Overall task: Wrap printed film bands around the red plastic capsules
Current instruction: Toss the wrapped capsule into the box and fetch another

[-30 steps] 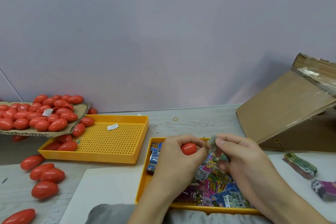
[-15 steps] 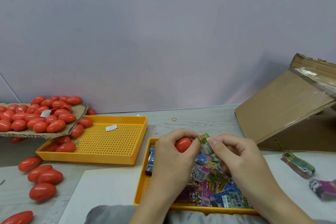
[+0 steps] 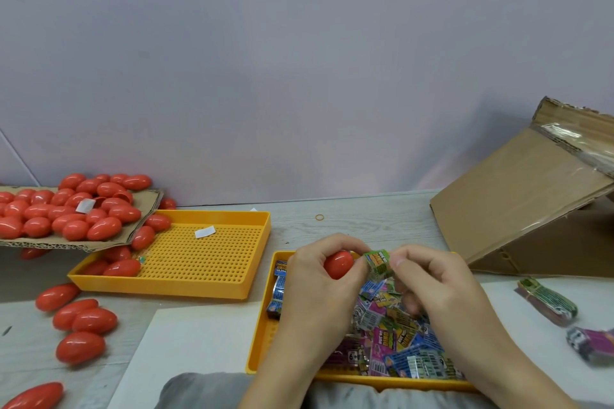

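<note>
Your left hand (image 3: 319, 279) is clamped around one red capsule (image 3: 338, 264), held above the far end of the near yellow tray (image 3: 265, 322). Your right hand (image 3: 432, 282) pinches a green printed film band (image 3: 378, 262) just beside the capsule's exposed end; the hands are nearly touching.

Handling, judged: capsule looks like light, hard, glossy plastic, so likely slippery. Grip it around the fat middle, leaving one tip free. The band looks thin and limp, apt to crumple or fold shut, so hold it by its edges to keep the loop open.

Orientation: capsule is egg-shaped. Its long axis seems to run roughly left to right, rounded end towards the band, though your fingers hide too much to be sure.

Loose bands (image 3: 395, 342) fill the tray below.
</note>
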`<state>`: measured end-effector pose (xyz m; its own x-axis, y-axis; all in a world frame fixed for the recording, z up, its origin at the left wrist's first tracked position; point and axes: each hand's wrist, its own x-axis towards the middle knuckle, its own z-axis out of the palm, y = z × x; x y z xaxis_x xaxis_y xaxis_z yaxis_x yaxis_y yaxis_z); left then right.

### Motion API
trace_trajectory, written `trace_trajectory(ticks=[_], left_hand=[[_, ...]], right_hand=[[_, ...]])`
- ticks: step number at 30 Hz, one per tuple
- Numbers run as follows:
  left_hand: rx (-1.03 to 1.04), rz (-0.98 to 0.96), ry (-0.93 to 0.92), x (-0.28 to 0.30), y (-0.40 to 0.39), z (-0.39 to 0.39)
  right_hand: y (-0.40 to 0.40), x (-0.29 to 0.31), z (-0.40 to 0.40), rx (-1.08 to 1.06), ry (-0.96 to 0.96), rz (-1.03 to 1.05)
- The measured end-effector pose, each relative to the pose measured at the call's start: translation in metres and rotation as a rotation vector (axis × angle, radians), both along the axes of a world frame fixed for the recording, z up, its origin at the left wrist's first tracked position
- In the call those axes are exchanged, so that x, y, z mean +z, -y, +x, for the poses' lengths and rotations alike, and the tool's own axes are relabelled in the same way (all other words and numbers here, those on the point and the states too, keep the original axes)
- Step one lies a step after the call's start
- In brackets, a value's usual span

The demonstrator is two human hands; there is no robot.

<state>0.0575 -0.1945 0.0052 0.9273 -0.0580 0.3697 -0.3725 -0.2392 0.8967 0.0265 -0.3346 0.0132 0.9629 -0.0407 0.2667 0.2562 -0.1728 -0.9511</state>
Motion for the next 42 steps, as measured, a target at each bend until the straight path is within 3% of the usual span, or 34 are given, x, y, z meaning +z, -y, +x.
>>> trace_trajectory(ticks=[9,14,16,21,33,42], left_hand=[[-0.031,-0.038,-0.034,0.000,-0.002,0.000],[-0.170,-0.319,-0.326,-0.002,-0.003,0.000],[-0.207,-0.340,-0.366,-0.003,-0.003,0.002],[-0.224,-0.243,-0.251,-0.007,-0.003,0.002],[-0.218,-0.386,-0.202,-0.006,-0.003,0.004],[-0.232,-0.222,-0.076,-0.003,-0.005,0.002]], right_hand=[[0.003,-0.006,0.003,-0.078,0.026,-0.007],[0.006,-0.007,0.005,-0.246,0.118,0.005],[0.006,-0.008,0.006,-0.285,0.150,0.000],[0.006,-0.009,0.007,-0.300,0.149,-0.006],[0.001,-0.004,0.003,-0.198,0.146,-0.064],[0.001,-0.004,0.003,-0.279,0.138,-0.042]])
